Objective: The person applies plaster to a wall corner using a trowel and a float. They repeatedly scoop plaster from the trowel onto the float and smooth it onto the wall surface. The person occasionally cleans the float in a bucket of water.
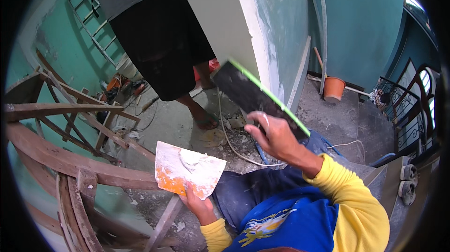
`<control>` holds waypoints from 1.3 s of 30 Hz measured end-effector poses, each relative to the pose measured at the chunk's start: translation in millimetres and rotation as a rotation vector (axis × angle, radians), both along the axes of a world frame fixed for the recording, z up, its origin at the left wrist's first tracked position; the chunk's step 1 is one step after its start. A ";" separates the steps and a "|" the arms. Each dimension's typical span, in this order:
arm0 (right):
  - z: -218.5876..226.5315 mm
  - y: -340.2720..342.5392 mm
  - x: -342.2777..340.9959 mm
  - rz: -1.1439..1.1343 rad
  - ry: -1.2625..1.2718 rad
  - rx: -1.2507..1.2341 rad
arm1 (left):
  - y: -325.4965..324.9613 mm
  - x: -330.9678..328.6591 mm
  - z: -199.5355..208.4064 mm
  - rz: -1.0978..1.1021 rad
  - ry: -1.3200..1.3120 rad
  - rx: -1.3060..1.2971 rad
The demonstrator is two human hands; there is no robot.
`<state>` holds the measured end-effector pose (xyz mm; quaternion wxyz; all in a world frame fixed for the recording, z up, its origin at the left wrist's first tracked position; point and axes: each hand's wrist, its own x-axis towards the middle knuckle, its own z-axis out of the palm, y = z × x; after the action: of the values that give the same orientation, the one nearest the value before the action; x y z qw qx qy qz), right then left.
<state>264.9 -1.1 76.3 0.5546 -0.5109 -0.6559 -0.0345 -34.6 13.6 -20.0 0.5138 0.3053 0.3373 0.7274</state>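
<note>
In my left hand (198, 203) is an orange plastic putty board (174, 184), gripped at its lower edge with the thumb on top. A mound of white putty (191, 158) sits on it, and white smears cover most of its face. My right hand (275, 136) is closed on a long black plastering float (243, 88) with a bright green edge. The float is held up at a tilt, apart from the putty board and in front of the wall corner (255, 32), which has white filler along it. White residue marks one of my right fingers.
Another person (154, 41) stands just ahead in dark shorts and slippers. Wooden framing (70, 151) crowds the left side. A ladder (96, 27) leans on the green wall. An orange bucket (334, 89) stands far right, a pale cable (225, 132) crosses the dusty floor, and shoes (407, 184) sit at right.
</note>
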 end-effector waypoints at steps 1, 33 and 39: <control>21.4 4.4 4.1 -0.011 0.004 0.035 | 0.9 -1.1 0.9 0.002 0.008 -0.005; 87.7 58.3 150.9 -0.156 -0.049 0.168 | -5.0 2.9 -1.1 0.016 -0.039 -0.045; 67.1 59.6 160.8 -0.203 -0.125 0.157 | -5.3 0.9 -2.1 0.021 -0.024 -0.062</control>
<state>425.7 58.5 143.4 0.5445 -0.5264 -0.6295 -0.1734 -33.7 8.3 -22.1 0.5195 0.2769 0.3566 0.7255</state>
